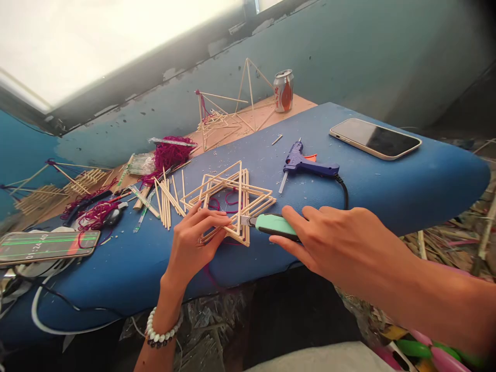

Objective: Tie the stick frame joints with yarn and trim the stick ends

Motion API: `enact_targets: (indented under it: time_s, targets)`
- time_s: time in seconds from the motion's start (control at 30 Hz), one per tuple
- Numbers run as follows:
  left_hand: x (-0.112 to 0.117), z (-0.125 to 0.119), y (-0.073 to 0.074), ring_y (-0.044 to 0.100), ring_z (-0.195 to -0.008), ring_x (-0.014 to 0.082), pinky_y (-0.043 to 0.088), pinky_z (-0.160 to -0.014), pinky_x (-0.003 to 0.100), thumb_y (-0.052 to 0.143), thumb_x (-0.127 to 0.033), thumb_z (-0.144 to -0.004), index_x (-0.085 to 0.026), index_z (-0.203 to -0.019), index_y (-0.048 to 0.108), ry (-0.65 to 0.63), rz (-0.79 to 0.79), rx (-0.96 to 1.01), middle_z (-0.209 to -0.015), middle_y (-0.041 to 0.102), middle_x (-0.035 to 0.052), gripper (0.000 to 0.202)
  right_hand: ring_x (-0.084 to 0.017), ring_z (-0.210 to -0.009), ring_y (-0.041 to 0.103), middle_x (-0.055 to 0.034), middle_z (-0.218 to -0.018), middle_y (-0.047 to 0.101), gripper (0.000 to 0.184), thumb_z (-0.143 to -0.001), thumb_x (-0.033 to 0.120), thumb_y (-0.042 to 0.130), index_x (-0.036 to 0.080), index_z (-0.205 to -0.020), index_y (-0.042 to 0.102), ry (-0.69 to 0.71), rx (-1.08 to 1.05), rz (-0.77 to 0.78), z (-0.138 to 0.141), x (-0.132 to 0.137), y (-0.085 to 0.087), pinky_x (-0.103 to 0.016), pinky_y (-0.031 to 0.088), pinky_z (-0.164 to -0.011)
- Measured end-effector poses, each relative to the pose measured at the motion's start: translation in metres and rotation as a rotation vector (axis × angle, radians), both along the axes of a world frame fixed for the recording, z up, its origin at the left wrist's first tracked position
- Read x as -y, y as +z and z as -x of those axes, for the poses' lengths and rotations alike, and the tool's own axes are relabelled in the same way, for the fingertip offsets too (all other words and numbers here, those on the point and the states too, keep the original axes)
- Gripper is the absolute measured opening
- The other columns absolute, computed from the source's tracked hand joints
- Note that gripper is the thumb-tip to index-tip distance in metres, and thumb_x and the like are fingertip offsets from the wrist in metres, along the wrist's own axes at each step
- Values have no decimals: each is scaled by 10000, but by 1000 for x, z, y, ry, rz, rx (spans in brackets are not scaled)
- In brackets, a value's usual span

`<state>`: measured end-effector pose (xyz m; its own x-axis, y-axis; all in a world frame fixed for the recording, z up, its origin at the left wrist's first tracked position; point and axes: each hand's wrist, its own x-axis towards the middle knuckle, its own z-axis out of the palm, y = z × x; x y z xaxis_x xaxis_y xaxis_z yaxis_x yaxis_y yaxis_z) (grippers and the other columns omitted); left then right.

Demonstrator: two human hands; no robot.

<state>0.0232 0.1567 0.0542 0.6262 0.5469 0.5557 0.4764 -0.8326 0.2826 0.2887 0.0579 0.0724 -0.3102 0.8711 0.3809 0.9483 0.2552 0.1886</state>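
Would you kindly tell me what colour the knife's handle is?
The knife's handle is mint green and black, shown in the head view.

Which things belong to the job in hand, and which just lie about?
Job:
- left hand holding stick star frame
- right hand gripping utility knife
- probably loose sticks, glue gun, purple yarn

Apparently lying about:
- drink can
- dark smartphone
- lit smartphone

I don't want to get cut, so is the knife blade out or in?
Out: the metal blade shows beyond the mint-green handle in the right hand.
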Motion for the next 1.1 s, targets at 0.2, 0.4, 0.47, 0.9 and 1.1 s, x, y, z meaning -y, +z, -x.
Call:
enact_targets:
  time_s: [0.2,0.4,0.47,0.9,1.1]
  targets:
    - [0,0,1,773,-988,151,451,-1183,431,741,-130,-939,-250,-1028,734,-27,9,1,-1009,796,-14,149,-250,-444,629,-6,-559,573,383,-1026,564,533,224,-850,553,-27,54,67,3,-4,0,-297,78,-486]
    - [-2,0,0,766,-975,146,454,-1161,401,737,-110,-934,-252,-1046,740,-29,7,12,-1007,795,-15,181,-233,-511,682,-21,-575,612,378,-1048,542,511,210,-876,562,-73,64,215,11,-6,11,-301,91,-477]
    - [-2,-1,1,764,-975,147,450,-1162,397,733,-113,-937,-253,-1051,743,-21,13,9,-1020,796,-11,181,-229,-529,691,-29,-578,622,374,-1060,527,499,202,-888,570,-80,62,230,13,-7,13,-304,98,-478]
    - [0,0,-1,756,-1091,191,492,-1146,404,751,-195,-935,-252,-1013,726,106,32,19,-1040,803,-7,100,-226,-589,716,-70,-686,695,418,-1097,539,399,185,-983,590,-111,32,292,14,-7,16,-306,126,-479]
    - [-1,-2,-1,761,-984,183,532,-1073,402,744,-216,-945,-256,-977,744,80,-6,26,-1009,806,-3,51,-232,-601,717,-68,-704,702,422,-1103,530,380,187,-973,590,-126,37,326,14,-7,20,-296,112,-488]
